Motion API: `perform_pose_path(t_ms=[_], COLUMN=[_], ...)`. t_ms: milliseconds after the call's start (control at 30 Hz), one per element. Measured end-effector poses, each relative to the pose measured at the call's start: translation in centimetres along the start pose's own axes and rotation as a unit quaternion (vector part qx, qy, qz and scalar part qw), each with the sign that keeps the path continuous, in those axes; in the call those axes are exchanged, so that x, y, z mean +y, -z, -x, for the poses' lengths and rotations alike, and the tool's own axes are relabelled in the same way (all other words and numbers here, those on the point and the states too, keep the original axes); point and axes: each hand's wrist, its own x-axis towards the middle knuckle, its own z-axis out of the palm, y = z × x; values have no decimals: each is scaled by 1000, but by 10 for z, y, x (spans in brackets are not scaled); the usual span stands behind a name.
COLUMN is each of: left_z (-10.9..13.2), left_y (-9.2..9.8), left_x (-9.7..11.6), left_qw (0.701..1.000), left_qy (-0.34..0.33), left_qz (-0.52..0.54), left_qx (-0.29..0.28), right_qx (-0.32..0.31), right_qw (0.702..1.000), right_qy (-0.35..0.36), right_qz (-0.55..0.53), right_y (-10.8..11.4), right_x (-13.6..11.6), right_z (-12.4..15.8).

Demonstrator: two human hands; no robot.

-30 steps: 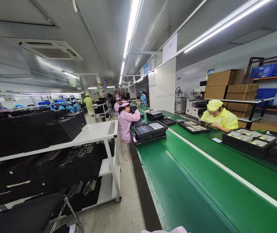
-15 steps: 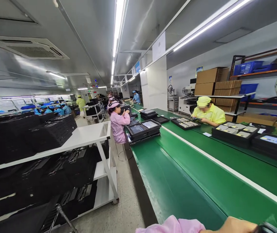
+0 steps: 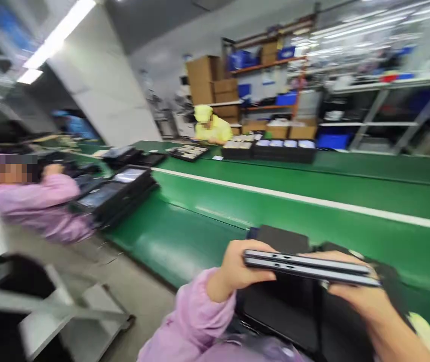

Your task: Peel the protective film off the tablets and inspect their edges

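Note:
A pair of thin dark tablets (image 3: 309, 266) with pale metallic edges lies stacked flat, seen edge-on. My left hand (image 3: 239, 269) grips the left end, thumb below and fingers above. At the other end my right hand (image 3: 358, 289) is wrapped round the same pair. Below them, close to my body, is a black tray (image 3: 275, 301), partly covered by my hands and the tablets. A dark grey flat piece (image 3: 282, 237) shows just beyond my left hand; blur hides its details.
The green work surface (image 3: 184, 231) has a white strip running along it. Black trays (image 3: 120, 191) are stacked at left beside a person in pink (image 3: 45, 206). Across the line a person in yellow (image 3: 215, 128) sits near more trays (image 3: 284, 150). A white cart (image 3: 86, 322) stands lower left.
The view has swung right and down. Both hands now show with the two tablets between them; earlier only one hand and pink sleeve were at the bottom edge, holding something dark.

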Motion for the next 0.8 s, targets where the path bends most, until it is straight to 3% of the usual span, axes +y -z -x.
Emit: perform_pose_path(t_ms=[133,233,800], left_z=[-4,1,7], left_y=[6,4,6], left_x=[-3,0,9], left_qw=[987,977,975], left_qy=[-158,-207,-214], left_qz=[1,16,-19], left_qx=[-26,-40,-60], right_qx=[-16,-30,-29], right_qw=[992,984,978], right_qy=[96,140,161], right_qz=[-79,-108,-127], right_y=[5,2,-4], right_x=[0,-1,-2], right_z=[16,13,20])
